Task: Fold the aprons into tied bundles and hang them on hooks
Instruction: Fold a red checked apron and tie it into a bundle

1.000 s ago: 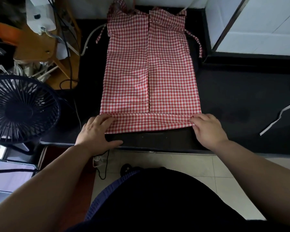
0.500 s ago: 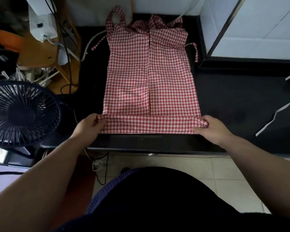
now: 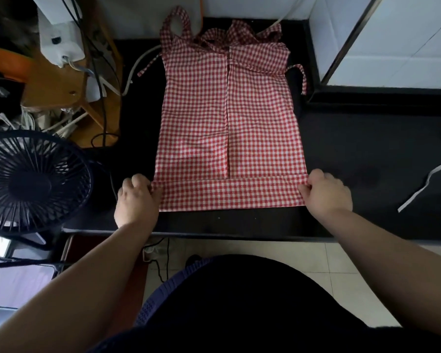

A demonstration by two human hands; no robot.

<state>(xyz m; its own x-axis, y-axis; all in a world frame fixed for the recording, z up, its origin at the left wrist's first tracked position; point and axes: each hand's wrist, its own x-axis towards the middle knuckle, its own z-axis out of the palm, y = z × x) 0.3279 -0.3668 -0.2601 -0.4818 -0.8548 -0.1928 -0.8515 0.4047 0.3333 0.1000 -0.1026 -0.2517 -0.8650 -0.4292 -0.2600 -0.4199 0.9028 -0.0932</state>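
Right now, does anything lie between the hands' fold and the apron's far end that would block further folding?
Nothing visible does. The left hand and right hand pinch the ends of the fold. The apron ahead lies flat on the counter, with only its own straps bunched at the far end.

apron [image 3: 227, 118]: red-and-white gingham, flat on dark counter, sides folded to centre seam
near hem: turned up in a narrow band
ties: bunched at far end
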